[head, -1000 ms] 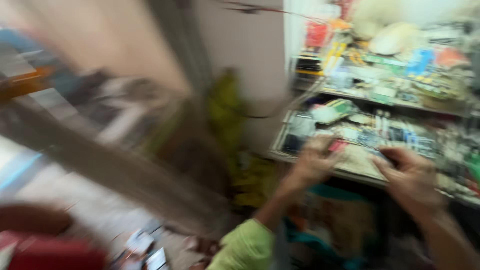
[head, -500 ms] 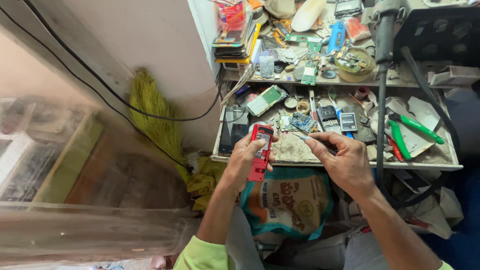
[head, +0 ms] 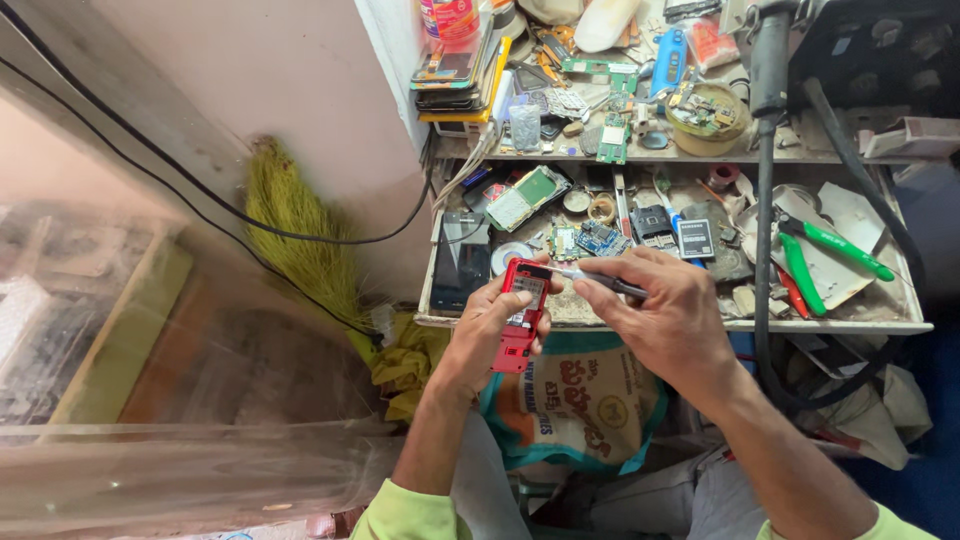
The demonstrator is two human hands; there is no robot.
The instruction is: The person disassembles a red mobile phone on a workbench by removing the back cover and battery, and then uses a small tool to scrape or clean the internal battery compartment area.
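My left hand (head: pixel 490 335) grips a small red mobile phone (head: pixel 520 315) with its back open, held upright over the front edge of the workbench tray (head: pixel 820 325). In my right hand (head: pixel 665 320) is a thin screwdriver (head: pixel 600 280), its tip touching the top of the phone. Both hands are close together in the middle of the view, above a printed sack (head: pixel 575 400) between my knees.
The cluttered bench holds circuit boards (head: pixel 590 240), a black phone (head: pixel 460 265), green-handled pliers (head: pixel 835 250), a battery (head: pixel 695 238) and a stack of phones (head: pixel 455 70) on the upper shelf. A thick black cable (head: pixel 765 200) hangs at right. A yellow-green broom (head: pixel 300 240) leans against the wall at left.
The view has swung from a blurred sideways look to a steady look down at the bench. The hands now hold the red phone and the screwdriver together at its top.
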